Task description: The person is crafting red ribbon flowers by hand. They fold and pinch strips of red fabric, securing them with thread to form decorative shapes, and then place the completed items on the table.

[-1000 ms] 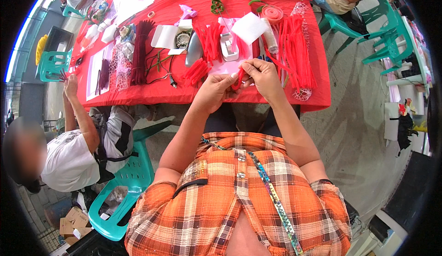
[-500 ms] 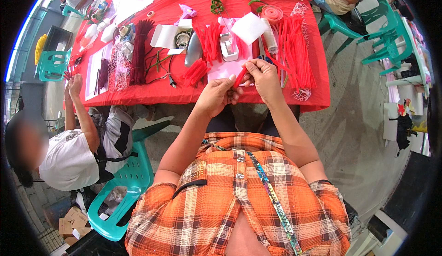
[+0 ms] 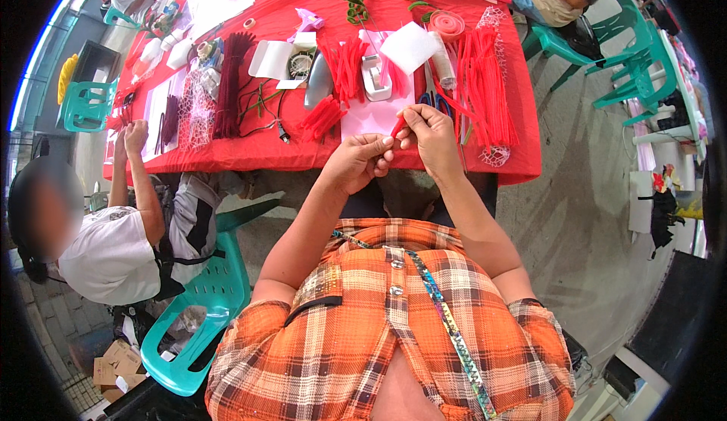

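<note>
A short length of red chenille stem sits pinched between my two hands, just over the near edge of the table. My left hand closes on its lower end with thumb and fingers. From the other side my right hand pinches the upper part. Fingers cover much of the piece. Directly beyond lies a pink sheet, with a white tape dispenser on it. Dark-handled scissors lie just past my right hand. A bundle of short red stems lies beyond my left hand.
Long red stems lie at right beside a white roll. A grey rounded object, an open white box and dark red stems lie leftward. A co-worker sits at left near a green chair.
My right hand has shifted slightly down, and less of the red stem shows between my fingers. More of the scissors is visible. The co-worker at left has moved their hands a little.
</note>
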Tool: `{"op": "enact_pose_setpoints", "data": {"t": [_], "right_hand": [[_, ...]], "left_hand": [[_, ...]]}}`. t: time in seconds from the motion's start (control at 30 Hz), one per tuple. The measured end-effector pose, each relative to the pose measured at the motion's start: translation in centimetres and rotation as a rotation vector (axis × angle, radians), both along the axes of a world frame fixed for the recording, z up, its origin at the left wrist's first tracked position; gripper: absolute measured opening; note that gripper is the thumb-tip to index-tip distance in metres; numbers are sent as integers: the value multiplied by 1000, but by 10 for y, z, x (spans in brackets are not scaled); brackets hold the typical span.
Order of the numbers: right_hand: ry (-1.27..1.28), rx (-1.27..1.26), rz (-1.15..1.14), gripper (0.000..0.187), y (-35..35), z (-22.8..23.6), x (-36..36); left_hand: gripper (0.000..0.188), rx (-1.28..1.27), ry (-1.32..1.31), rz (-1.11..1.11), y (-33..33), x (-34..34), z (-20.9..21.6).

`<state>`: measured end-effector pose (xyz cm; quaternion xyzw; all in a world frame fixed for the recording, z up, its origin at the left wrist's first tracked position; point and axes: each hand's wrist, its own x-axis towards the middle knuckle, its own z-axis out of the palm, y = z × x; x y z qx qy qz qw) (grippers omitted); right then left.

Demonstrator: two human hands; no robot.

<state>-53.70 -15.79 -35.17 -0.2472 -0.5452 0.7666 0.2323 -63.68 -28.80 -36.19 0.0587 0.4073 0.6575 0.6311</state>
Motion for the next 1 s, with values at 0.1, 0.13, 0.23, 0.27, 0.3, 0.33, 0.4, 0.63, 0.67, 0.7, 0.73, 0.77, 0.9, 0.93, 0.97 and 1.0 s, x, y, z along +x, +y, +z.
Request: {"op": "enact_pose_setpoints", "data": {"t": [0.1, 0.13, 0.23, 0.27, 0.3, 0.33, 0.4, 0.63, 0.67, 0.7, 0.73, 0.77, 0.9, 0.93, 0.97, 1.0], "right_hand": [[27, -78, -48, 17, -4, -5, 1], [28, -92, -66, 17, -4, -8, 2], [42, -149, -101, 15, -5, -16, 5], [55, -178, -103, 15, -6, -18, 5], [69, -207, -104, 15, -7, -20, 6], [84, -239, -112, 15, -7, -23, 6], [113, -301, -131, 14, -9, -27, 8], [-68, 1124, -272, 29, -13, -14, 14], [-93, 1164, -84, 30, -12, -8, 16], [-117, 1199, 106, 31, -13, -5, 18], [-139, 1226, 297, 32, -15, -4, 19], [-74, 1114, 379, 27, -17, -11, 18], [-94, 683, 332, 17, -26, -20, 15], [-102, 506, 312, 16, -27, -27, 14], [-108, 330, 288, 15, -27, -37, 13], [-116, 155, 263, 14, -28, -39, 12]], "left_hand": [[18, 16, 36, 34, -1, 5, -1], [19, -21, 163, 51, -1, 8, 0], [21, -93, 430, 81, -1, 15, 6], [22, -90, 444, 76, -1, 16, 6], [22, -88, 458, 71, -2, 16, 6], [22, -82, 431, 104, -2, 17, 5], [22, -67, 374, 167, -3, 19, 2], [28, -371, 1007, -81, -17, -1, 7], [28, -364, 1143, -136, -19, -6, 8], [28, -356, 1279, -192, -22, -12, 9], [28, -346, 1413, -250, -25, -15, 10], [28, -348, 1394, -244, -22, -14, 19], [29, -314, 1498, -268, -18, -22, 34], [29, -334, 1439, -232, -19, -29, 28], [24, -297, 1414, 41, -22, -35, 19], [22, -323, 1400, 220, -26, -46, 16]]}}
